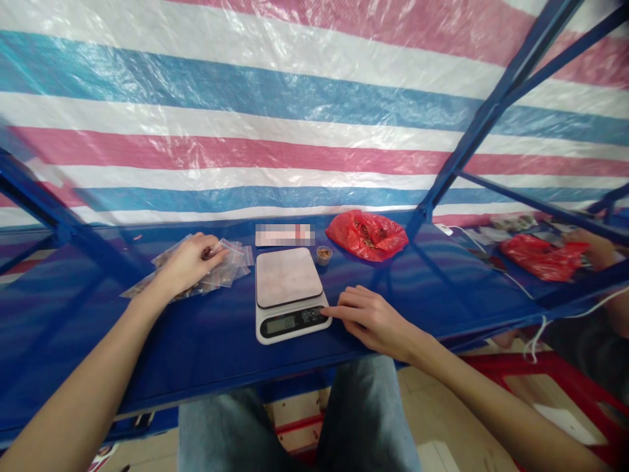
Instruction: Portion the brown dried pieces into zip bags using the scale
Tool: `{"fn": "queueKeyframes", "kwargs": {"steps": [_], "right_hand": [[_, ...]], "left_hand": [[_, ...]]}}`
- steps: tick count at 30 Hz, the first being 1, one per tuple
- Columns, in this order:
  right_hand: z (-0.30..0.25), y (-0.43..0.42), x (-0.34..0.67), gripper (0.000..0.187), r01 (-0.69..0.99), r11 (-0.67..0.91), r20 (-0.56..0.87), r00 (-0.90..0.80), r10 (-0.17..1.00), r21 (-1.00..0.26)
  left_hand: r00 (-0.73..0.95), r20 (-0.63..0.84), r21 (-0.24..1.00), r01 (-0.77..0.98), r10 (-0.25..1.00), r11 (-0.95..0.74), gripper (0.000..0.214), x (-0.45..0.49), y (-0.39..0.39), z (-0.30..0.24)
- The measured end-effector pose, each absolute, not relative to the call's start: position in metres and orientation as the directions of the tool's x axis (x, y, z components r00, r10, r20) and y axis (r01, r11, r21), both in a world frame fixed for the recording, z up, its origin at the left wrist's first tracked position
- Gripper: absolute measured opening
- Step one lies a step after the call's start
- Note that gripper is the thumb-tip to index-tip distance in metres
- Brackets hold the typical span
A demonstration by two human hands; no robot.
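Left hand [189, 264] curled over clear zip bags [223, 265]; right hand [369, 319] at the digital kitchen scale [289, 276].

The left fingers [210, 248] close partly around a small brown piece [208, 253], just above the pile of bags. The right hand lies open, its index fingertip [325, 312] touching the scale's button panel. Behind the scale's bare platform, a small cup [323, 255] holds brown bits, beside a red plastic bag [367, 236] with brown contents showing through. A blurred label [284, 235] lies just behind the scale. The scale sits near the front edge of the blue table [147, 354], with open blue surface between it and the bags. A blue metal frame [491, 111] rises at right, before a striped tarp [246, 151].
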State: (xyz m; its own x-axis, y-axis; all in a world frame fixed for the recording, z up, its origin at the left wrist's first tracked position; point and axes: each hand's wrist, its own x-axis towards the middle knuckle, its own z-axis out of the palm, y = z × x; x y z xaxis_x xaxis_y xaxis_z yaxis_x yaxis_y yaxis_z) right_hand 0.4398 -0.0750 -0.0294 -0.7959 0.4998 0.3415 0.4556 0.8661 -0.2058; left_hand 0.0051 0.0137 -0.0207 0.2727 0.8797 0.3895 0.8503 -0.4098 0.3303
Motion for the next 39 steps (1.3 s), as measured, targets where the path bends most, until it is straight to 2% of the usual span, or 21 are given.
{"fn": "queueKeyframes", "kwargs": {"steps": [7, 10, 14, 18, 20, 22, 24, 31, 35, 39], "right_hand": [[-0.032, -0.077, 0.436, 0.035, 0.456, 0.886, 0.364, -0.814, 0.453, -0.083], [-0.026, -0.077, 0.43, 0.029, 0.458, 0.886, 0.348, -0.822, 0.451, -0.068], [-0.016, -0.062, 0.423, 0.025, 0.449, 0.868, 0.363, -0.788, 0.497, -0.213], [-0.012, -0.024, 0.424, 0.033, 0.497, 0.779, 0.552, -0.553, 0.624, -0.383], [-0.014, -0.002, 0.425, 0.049, 0.526, 0.735, 0.571, -0.474, 0.671, -0.427], [-0.017, 0.019, 0.425, 0.077, 0.517, 0.716, 0.517, -0.497, 0.697, -0.469], [-0.023, 0.035, 0.422, 0.092, 0.483, 0.694, 0.455, -0.528, 0.717, -0.533], [-0.035, 0.05, 0.414, 0.08, 0.348, 0.6, 0.42, -0.469, 0.777, -0.72], [-0.012, 0.033, 0.404, 0.075, 0.306, 0.612, 0.476, -0.414, 0.776, -0.73], [0.011, 0.015, 0.377, 0.074, 0.228, 0.678, 0.517, -0.494, 0.699, -0.699]], "left_hand": [[0.284, 0.4, 0.326, 0.844, 0.871, -0.425, 0.039, 0.005, 0.014, -0.021], [0.289, 0.397, 0.32, 0.846, 0.871, -0.426, 0.04, 0.006, 0.014, -0.02], [0.277, 0.387, 0.314, 0.857, 0.88, -0.408, 0.04, 0.007, 0.013, -0.018], [0.267, 0.383, 0.322, 0.859, 0.884, -0.399, 0.04, 0.008, 0.013, -0.018], [0.263, 0.384, 0.323, 0.86, 0.885, -0.395, 0.04, 0.008, 0.013, -0.018], [0.265, 0.385, 0.323, 0.859, 0.884, -0.398, 0.039, 0.008, 0.014, -0.019], [0.271, 0.387, 0.324, 0.855, 0.882, -0.404, 0.039, 0.007, 0.014, -0.02], [0.281, 0.38, 0.335, 0.846, 0.881, -0.415, 0.039, 0.007, 0.014, -0.018], [0.274, 0.373, 0.341, 0.848, 0.887, -0.405, 0.04, 0.008, 0.014, -0.018], [0.274, 0.377, 0.333, 0.851, 0.885, -0.406, 0.04, 0.008, 0.012, -0.018]]}}
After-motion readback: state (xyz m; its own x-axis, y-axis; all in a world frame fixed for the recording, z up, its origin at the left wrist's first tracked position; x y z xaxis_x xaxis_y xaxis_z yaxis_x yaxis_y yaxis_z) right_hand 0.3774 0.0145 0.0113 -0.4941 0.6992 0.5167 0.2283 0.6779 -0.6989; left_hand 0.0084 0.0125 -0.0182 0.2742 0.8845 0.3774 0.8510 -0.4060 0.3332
